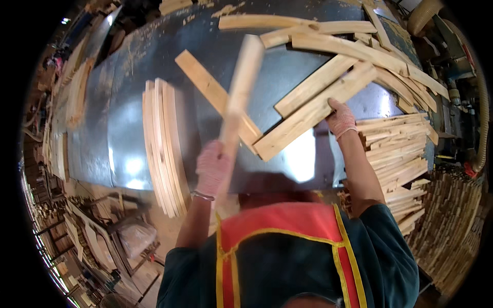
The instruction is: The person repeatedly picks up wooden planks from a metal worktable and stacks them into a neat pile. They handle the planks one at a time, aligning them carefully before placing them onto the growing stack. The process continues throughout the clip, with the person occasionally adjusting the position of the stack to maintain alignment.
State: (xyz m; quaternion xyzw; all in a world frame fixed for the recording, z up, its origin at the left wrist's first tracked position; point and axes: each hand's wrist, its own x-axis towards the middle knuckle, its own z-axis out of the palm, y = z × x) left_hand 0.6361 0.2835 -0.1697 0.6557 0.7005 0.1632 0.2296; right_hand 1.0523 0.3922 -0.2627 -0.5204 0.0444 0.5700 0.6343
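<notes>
A blurred board [244,77] slants beside a pale plank [303,123].

I am watching white light glaring in patches off the dark table [123,128], where pale wood debris [227,10] is lying along the far side; a ribbed hose [482,97] is curving down at the right; at lower left, wooden framework [104,241] is crowding a brownish floor [161,230].

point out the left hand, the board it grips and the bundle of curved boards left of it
Left hand [212,167]: head view, on the middle of its glove.
Wooden board [240,92]: head view, on its face, beyond the grip.
Bundle of curved boards [163,146]: head view, midway along a middle board.
</notes>
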